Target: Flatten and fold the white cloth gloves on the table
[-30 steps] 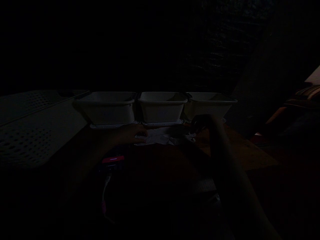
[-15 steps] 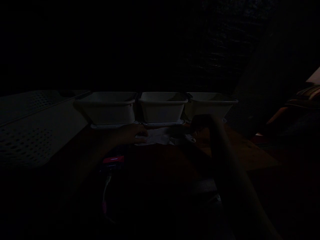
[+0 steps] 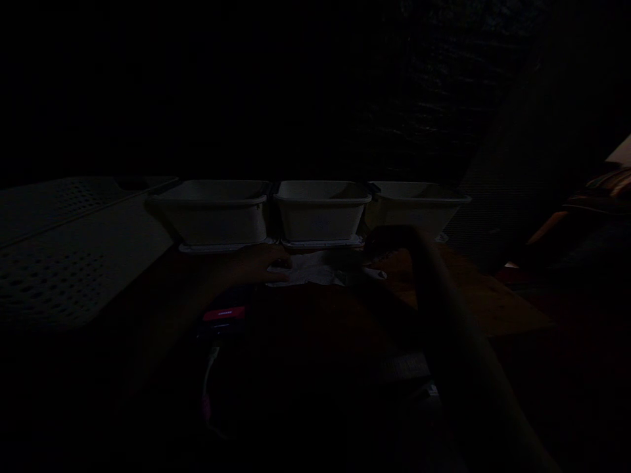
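The view is very dark. A crumpled whitish piece of cloth or paper [image 3: 315, 272] lies on a brown wooden surface. My left hand [image 3: 263, 263] rests at its left end, thumb and fingers apart and touching it. Over its right part, my right hand [image 3: 387, 242] is bent down at the wrist with fingers curled. Whatever those fingers hold, if anything, is lost in shadow. Below my left hand lies a phone [image 3: 223, 315] with a lit red patch on its screen, and a pale cable [image 3: 211, 361] runs from its lower end.
Three pale tubs, left [image 3: 221, 223], middle [image 3: 321, 220] and right [image 3: 411, 207], stand in a row behind the hands. A perforated plastic basket [image 3: 113, 243] is at the left. A person's arm [image 3: 545, 230] shows at the far right. The board's edge [image 3: 527, 309] lies at right.
My right hand has shifted slightly left over the cloth or paper, uncovering its right end. My left hand stays in place.
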The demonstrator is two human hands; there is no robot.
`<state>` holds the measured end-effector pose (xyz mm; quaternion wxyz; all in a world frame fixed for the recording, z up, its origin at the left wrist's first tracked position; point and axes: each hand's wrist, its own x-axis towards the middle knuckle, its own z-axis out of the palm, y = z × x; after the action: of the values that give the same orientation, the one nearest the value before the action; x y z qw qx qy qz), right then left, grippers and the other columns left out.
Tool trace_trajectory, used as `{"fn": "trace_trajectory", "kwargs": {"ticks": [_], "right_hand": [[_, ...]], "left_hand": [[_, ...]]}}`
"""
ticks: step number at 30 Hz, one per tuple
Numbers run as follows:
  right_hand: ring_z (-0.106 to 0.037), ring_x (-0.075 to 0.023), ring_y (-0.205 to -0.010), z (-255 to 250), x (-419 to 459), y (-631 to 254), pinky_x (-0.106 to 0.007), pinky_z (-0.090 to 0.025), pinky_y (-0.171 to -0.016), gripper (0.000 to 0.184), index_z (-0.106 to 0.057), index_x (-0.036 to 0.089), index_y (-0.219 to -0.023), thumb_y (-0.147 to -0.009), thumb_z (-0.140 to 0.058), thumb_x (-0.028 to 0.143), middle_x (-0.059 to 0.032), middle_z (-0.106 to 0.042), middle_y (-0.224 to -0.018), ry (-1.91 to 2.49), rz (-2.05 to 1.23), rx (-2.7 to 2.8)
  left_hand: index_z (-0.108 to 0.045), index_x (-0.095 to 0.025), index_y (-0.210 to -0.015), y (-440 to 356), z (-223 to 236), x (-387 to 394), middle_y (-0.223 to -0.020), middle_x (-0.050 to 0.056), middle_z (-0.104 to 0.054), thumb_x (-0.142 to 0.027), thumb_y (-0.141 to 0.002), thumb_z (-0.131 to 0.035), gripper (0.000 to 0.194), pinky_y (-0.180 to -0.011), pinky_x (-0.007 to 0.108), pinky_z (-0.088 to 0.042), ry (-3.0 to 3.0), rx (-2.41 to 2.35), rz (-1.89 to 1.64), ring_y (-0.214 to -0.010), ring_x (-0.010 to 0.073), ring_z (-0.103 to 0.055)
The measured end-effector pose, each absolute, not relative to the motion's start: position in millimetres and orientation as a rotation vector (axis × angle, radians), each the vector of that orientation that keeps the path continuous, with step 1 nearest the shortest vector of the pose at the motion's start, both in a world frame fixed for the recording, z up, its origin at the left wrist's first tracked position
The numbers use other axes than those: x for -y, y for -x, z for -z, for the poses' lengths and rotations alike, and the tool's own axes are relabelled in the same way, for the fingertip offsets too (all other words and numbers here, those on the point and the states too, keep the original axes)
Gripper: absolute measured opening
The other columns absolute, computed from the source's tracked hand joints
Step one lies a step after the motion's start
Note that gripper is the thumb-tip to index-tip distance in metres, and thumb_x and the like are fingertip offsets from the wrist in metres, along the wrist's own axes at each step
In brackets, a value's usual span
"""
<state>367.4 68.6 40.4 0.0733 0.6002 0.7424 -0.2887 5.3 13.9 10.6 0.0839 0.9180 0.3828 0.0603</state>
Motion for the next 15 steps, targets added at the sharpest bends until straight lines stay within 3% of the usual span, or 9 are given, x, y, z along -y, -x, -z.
{"fn": "trace_trajectory", "kwargs": {"ticks": [6, 15], "right_hand": [[-0.064, -0.0116, -0.071, -27.4, -87.0, -359.3, -0.021, -0.049, -0.069, 0.024, -0.07, 0.01, -0.091, -0.088, -0.062, 0.032, -0.0105, -0.073, -0.093, -1.687, 1.127, -2.25], [-0.058, -0.0102, -0.066, -27.4, -86.6, -361.7, -0.02, -0.042, -0.063, 0.04, -0.071, 0.007, -0.089, -0.085, -0.068, 0.047, -0.0108, -0.07, -0.087, -1.718, 0.758, -2.247]], "left_hand": [[-0.067, -0.021, -0.114, -6.0, -10.9, -13.6, -0.12, 0.007, -0.067, -0.04, -0.091, -0.062, 0.03, -0.087, 0.029, -0.047, -2.719, -1.144, -0.183, -0.106, 0.0217, -0.063], [-0.067, -0.022, -0.114, -4.0, -7.5, -17.1, -0.12, 0.006, -0.067, -0.039, -0.091, -0.062, 0.029, -0.087, 0.028, -0.046, -2.748, -1.129, -0.194, -0.106, 0.0206, -0.063]]}}
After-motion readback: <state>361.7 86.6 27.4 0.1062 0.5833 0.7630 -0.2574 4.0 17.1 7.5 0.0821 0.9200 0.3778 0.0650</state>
